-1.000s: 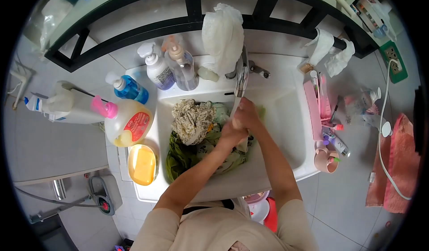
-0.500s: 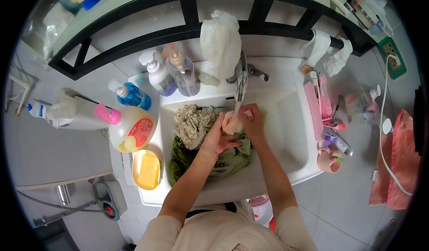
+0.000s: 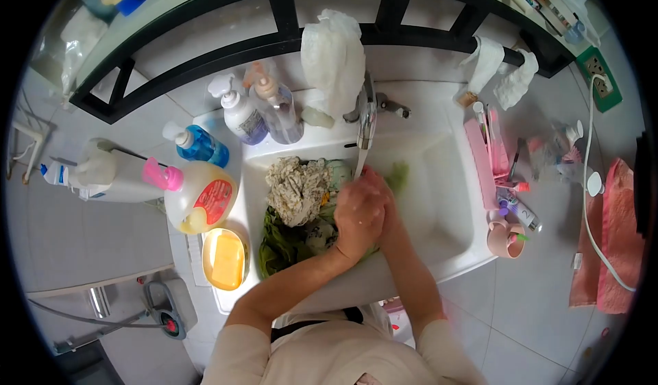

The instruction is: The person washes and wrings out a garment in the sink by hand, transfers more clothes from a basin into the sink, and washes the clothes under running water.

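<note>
My left hand [image 3: 358, 214] is wrapped over my right hand [image 3: 385, 196], both closed and pressed together below the running faucet [image 3: 367, 121]. The small pale pink cloth seen between them a moment earlier is now hidden by my fingers. Water runs from the spout onto the hands. To their left in the white sink [image 3: 439, 200] lies a bunched cream patterned cloth [image 3: 296, 190]. Dark green fabric [image 3: 279, 248] is heaped nearer me, partly covered by my left forearm.
Left of the basin stand a large pump bottle [image 3: 202, 196], a blue pump bottle [image 3: 202, 145] and a soap dish with yellow soap [image 3: 226, 260]. A pink holder [image 3: 480, 162] and pink cup [image 3: 506, 240] are at the right. A black rail [image 3: 226, 53] crosses behind.
My left hand has turned over and closed onto the right, covering the pink cloth. Both hands are now clasped together, and the left forearm has swung outward.
</note>
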